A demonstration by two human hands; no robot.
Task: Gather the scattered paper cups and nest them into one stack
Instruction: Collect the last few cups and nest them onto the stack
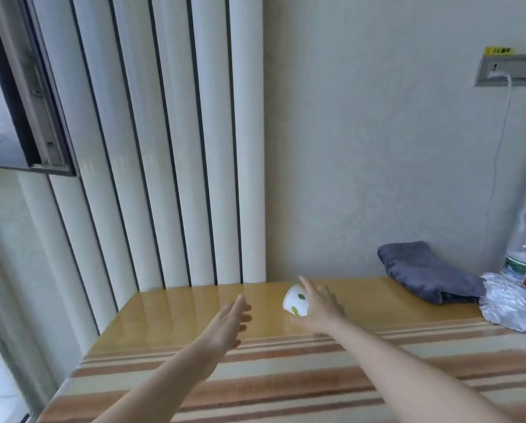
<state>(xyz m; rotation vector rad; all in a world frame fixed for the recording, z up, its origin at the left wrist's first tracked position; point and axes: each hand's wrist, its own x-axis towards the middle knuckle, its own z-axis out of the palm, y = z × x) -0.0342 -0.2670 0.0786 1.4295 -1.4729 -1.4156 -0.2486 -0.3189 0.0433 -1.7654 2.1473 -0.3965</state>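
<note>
Above the glossy tabletop (170,312), the right hand (318,309) grips a white leaf-printed paper cup (296,300) tipped on its side, while the left hand (229,323) hovers beside it, fingers spread and empty.

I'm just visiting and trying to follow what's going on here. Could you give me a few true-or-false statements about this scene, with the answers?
1. The right hand holds a paper cup. True.
2. The cup is plain white. False: it has green leaf prints.
3. The left hand holds a second cup. False: it is open and empty.
4. A folded grey cloth lies on the table near the wall. True.
5. A tall stack of cups stands on the table. False: only one cup is visible.
</note>
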